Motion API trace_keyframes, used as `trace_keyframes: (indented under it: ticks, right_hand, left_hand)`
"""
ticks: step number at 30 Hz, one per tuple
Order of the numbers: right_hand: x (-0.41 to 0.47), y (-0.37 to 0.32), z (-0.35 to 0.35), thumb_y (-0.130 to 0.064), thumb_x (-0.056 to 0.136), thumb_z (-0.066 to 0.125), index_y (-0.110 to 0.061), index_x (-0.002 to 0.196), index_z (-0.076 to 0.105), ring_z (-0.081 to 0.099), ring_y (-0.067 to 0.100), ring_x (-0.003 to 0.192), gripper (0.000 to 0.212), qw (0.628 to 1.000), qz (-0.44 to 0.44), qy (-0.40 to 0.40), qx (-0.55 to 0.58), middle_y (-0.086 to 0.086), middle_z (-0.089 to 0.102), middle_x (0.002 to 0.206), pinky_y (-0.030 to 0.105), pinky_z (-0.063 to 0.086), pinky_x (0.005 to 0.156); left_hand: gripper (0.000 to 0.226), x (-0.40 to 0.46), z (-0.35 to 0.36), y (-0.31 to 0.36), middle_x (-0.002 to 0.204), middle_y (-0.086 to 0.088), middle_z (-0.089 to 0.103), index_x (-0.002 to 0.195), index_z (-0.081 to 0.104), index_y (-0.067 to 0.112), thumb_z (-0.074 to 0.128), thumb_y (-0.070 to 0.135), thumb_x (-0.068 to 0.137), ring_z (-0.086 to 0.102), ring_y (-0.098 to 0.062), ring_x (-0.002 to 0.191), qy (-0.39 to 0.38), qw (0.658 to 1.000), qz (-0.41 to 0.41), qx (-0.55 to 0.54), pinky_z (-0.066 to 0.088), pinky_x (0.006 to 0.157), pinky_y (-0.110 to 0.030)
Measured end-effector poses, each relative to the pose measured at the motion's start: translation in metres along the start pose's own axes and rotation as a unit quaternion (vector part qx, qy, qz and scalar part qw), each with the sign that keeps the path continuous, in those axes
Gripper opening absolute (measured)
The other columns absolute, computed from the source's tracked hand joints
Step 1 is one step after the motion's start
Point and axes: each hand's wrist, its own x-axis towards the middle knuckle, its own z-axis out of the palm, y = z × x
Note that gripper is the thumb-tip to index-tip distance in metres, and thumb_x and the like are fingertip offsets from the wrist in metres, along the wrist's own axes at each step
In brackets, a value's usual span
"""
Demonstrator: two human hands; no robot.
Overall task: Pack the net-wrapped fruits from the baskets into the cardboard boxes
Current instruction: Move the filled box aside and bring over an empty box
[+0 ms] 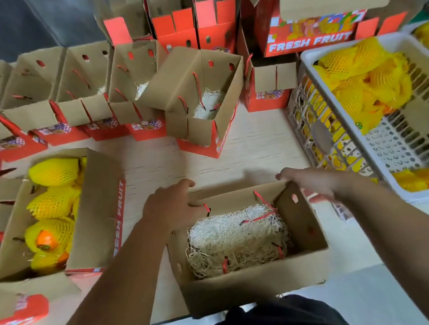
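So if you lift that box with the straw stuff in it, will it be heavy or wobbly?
Probably light: the near box holds only straw padding, no fruit. Its open flaps are thin cardboard, so they may bend under the left hand and right hand. The straw looks loose and could shift.

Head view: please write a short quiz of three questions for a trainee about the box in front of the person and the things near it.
1. True or false: the near box already holds fruit.
2. Where does the left hand grip the near box? A) its far left corner B) its near wall C) its rope handle
3. Fill in: the white basket with netted fruit stands on the person's ____ side.

Key:
1. False; it holds only straw.
2. A; the right hand is at the far right flap.
3. right
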Motion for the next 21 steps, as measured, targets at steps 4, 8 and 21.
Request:
trace_keyframes:
  ticks: [4,8,21]
  right_hand:
    - [-0.006,-0.013,0.025,-0.048,0.092,0.058,-0.018,0.103,0.068,0.057,0.024,0.111,0.033,0.999,-0.044,0.02,0.023,0.006,0.064,0.117,0.035,0.044,0.088]
    - [-0.011,-0.013,0.033,-0.005,0.098,0.049,-0.016,0.108,0.069,0.059,0.02,0.104,0.025,0.941,-0.174,-0.032,0.289,0.003,0.069,0.107,0.031,0.04,0.086]
    - [0.004,-0.058,0.002,0.002,0.104,0.035,0.007,0.067,0.067,0.067,0.02,0.045,0.049,0.968,0.001,-0.21,0.138,0.015,0.065,0.053,0.025,0.054,0.041]
  left_hand:
    - [0.115,0.005,-0.001,-0.039,0.141,0.002,0.057,0.153,0.039,0.025,0.086,0.067,0.057,0.061,-0.018,0.114,-0.082,0.975,-0.085,-0.188,0.054,0.09,-0.035]
    - [0.133,-0.002,0.007,-0.05,0.139,0.03,0.041,0.157,0.004,0.056,0.088,0.046,0.054,0.058,0.003,0.104,-0.009,0.941,-0.014,-0.339,0.048,0.072,-0.013]
    - [0.033,-0.02,0.036,-0.037,0.045,0.014,0.033,0.054,0.048,0.031,0.052,0.005,0.074,0.026,-0.004,0.041,0.199,0.842,0.029,-0.5,0.02,0.04,-0.02]
